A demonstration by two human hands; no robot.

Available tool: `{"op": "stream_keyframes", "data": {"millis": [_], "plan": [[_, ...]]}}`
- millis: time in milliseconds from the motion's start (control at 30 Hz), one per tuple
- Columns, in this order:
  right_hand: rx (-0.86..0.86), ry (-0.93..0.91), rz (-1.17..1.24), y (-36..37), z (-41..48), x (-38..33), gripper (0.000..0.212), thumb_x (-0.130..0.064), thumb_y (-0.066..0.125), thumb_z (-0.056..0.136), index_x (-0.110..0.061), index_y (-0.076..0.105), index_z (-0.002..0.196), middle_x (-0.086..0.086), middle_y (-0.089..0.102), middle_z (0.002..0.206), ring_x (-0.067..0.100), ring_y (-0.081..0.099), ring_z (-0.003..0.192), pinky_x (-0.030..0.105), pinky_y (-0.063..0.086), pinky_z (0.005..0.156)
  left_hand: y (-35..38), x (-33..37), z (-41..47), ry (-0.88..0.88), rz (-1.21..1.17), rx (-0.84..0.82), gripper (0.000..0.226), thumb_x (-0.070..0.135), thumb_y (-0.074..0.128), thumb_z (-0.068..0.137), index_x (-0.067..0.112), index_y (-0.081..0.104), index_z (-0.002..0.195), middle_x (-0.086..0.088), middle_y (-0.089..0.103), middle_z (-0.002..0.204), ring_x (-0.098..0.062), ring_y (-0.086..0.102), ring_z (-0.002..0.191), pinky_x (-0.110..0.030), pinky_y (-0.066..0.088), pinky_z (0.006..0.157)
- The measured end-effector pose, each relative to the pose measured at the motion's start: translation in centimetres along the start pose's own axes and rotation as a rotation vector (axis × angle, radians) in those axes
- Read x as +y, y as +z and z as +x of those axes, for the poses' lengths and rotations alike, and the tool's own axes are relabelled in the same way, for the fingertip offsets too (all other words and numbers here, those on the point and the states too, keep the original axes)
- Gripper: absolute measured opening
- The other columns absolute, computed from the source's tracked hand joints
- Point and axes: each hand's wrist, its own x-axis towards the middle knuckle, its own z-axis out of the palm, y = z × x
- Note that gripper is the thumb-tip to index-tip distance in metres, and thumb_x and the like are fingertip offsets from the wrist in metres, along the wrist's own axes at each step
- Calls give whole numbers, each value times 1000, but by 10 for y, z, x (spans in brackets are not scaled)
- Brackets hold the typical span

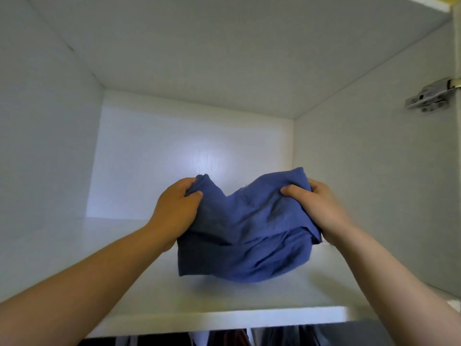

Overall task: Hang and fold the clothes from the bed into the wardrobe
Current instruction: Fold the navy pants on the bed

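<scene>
Blue woven cloth, folded into a loose, soft bundle [245, 228], is held between both hands inside the upper compartment of the white wardrobe, over the smooth white shelf board [119, 283]. Its sagging underside is right at the board; from where I stand I cannot tell whether it touches or hangs just clear, though a faint shadow lies under it.

The left hand [174, 208] has a full grip on the left edge, thumb on top and fingers tucked beneath the layers. The right hand [321, 208] does the same on the right edge, thumb pressed into the cloth.

I would judge the garment light and thoroughly limp. The top edge dips in a deep V between the two hands and the middle bellies downward, so it has no stiffness of its own. The weave looks matte and slightly rough, not slippery. A hold at the two sides, with fingers under all the layers, seems the sound way to carry it; pinching only the top layer would likely let the fold spill open.

Everything round it is hard and flat: a glossy back panel [189, 161] with a faint wood grain catching the light, plain side walls, and a metal door hinge [429, 97] on the right. Below the shelf edge, dim hanging clothes [234, 338] show.
</scene>
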Motion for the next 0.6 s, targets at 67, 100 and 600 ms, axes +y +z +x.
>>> {"op": "stream_keyframes", "data": {"millis": [67, 100, 600], "plan": [[-64, 13, -11, 9, 27, 10, 19, -19, 64, 87, 0, 66, 90, 4, 70, 74, 11, 65, 65, 19, 53, 54, 3, -7, 18, -24, 48, -6, 23, 13, 43, 99, 21, 60, 113, 1, 64, 105, -16, 60, 94, -23, 47, 72], [-102, 26, -19, 12, 41, 14, 21, -20, 63, 87, 1, 66, 93, 9, 71, 79, 12, 66, 66, 20, 54, 55, 5, -9, 29, -36, 70, -5, 25, 12, 43, 98, 19, 61, 115, -2, 64, 107, -18, 60, 95, -24, 47, 72], [-261, 364, 178, 61, 196, 123, 25, -13, 55, 95, 2, 61, 114, 21, 68, 104, 29, 64, 86, 37, 55, 78, 28, -106, 180, -332, 36, 107, 17, 3, 45, 93, -2, 61, 99, -20, 63, 97, -28, 57, 80, -37, 47, 70]]}}
